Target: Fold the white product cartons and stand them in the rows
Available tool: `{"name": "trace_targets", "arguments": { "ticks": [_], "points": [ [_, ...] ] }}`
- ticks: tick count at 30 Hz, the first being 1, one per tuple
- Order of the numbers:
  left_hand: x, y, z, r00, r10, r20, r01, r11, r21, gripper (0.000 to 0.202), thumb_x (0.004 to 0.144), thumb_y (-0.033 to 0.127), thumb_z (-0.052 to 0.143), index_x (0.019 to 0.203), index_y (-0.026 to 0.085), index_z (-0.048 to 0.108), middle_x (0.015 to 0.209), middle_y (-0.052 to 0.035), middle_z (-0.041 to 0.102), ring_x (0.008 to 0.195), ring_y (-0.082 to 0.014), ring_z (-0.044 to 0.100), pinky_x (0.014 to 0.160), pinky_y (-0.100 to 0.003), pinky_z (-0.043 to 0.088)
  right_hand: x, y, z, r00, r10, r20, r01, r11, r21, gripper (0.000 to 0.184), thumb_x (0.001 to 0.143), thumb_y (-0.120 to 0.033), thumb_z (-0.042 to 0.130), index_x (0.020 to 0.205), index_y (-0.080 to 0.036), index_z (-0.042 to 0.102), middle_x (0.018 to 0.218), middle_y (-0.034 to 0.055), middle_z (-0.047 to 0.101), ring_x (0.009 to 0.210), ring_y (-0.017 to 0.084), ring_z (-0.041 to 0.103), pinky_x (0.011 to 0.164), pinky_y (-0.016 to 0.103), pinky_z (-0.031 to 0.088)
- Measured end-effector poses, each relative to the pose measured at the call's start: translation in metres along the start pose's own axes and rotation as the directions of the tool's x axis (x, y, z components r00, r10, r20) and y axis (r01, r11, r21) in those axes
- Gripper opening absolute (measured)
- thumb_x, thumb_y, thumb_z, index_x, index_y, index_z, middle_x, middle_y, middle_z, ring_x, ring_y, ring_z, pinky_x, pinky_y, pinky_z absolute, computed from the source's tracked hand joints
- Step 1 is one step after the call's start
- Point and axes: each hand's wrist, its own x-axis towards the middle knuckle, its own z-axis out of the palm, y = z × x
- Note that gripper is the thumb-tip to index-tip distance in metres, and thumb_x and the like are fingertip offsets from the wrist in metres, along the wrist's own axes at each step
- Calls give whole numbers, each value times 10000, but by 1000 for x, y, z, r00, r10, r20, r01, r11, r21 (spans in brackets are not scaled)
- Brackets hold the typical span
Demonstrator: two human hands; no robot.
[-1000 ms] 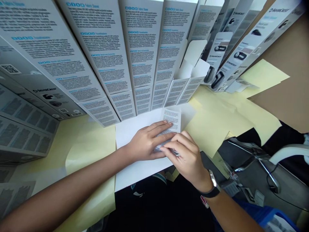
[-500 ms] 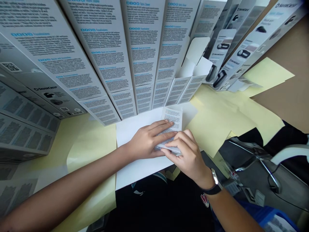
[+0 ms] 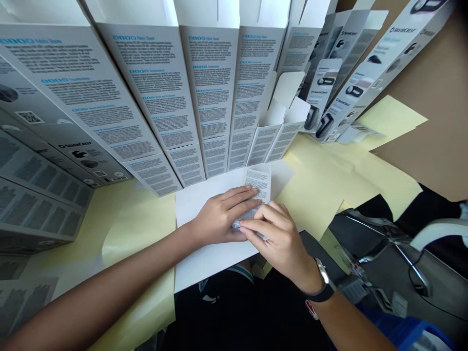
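Note:
A small printed leaflet (image 3: 260,183) lies on a white sheet (image 3: 204,253) at the table's front edge. My left hand (image 3: 219,217) rests flat on the leaflet's left part, fingers stretched out. My right hand (image 3: 280,243), with a dark wristband, presses its fingertips together on the leaflet's near edge, pinching it. Both hands touch each other over the leaflet.
A row of tall white printed boxes (image 3: 215,97) stands right behind the white sheet, one small box (image 3: 283,122) with its flaps open. More boxes lean at the left (image 3: 44,161) and back right (image 3: 361,68). Pale yellow sheets (image 3: 329,185) cover the table. A metal device (image 3: 387,253) sits at the right.
The view has tilted slightly, showing the box tops. My right hand has slid a little left along the leaflet's near edge; my left hand stays flat on it.

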Motion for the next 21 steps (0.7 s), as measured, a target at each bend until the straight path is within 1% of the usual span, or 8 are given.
{"name": "trace_targets", "arguments": {
  "ticks": [4,7,10,13,16,21],
  "points": [
    [1,0,-1,1000,-7,11,7,1000,-9,614,881,491,676,1372,150,536,1418,-168,603,1358,-303,557,1103,-484,527,-7,7,3,997,-16,-76,19,999,39,72,905,-121,682,914,-166,737,684,19,551,697,163,476,655,334,461],
    [2,0,-2,1000,-8,22,8,1000,-12,605,881,489,678,1359,142,548,1422,-172,599,1367,-303,548,1105,-478,526,-14,11,3,996,-23,-90,29,997,66,143,888,-75,686,983,-169,735,707,6,484,699,155,440,631,321,456],
    [3,1,-1,1000,-10,12,10,1000,-12,602,880,513,676,1337,138,564,1417,-170,604,1356,-305,559,1099,-474,533,-20,11,3,994,44,-95,-34,993,110,221,874,-43,684,1033,-188,735,753,-1,415,734,158,442,625,316,454],
    [3,2,0,1000,-21,11,21,1000,-10,606,875,527,682,1324,134,575,1412,-169,608,1349,-309,564,1094,-468,539,-24,9,6,986,81,-148,-63,990,126,287,869,-27,678,1072,-222,736,762,-8,395,736,155,444,623,316,454],
    [2,1,1,1000,-29,7,29,999,-20,620,872,528,689,1336,135,567,1415,-172,604,1363,-306,549,1105,-465,527,-29,7,8,979,129,-157,-100,979,180,305,866,-25,673,1072,-241,740,786,-4,406,752,154,473,643,324,475],
    [0,1,2,999,-32,4,33,999,-35,700,853,610,679,1370,159,539,1423,-164,598,1375,-308,534,1104,-472,516,-41,8,5,969,226,-100,-195,949,249,321,890,-35,626,1107,-253,719,875,25,471,813,166,545,668,324,506]
  ]
}}
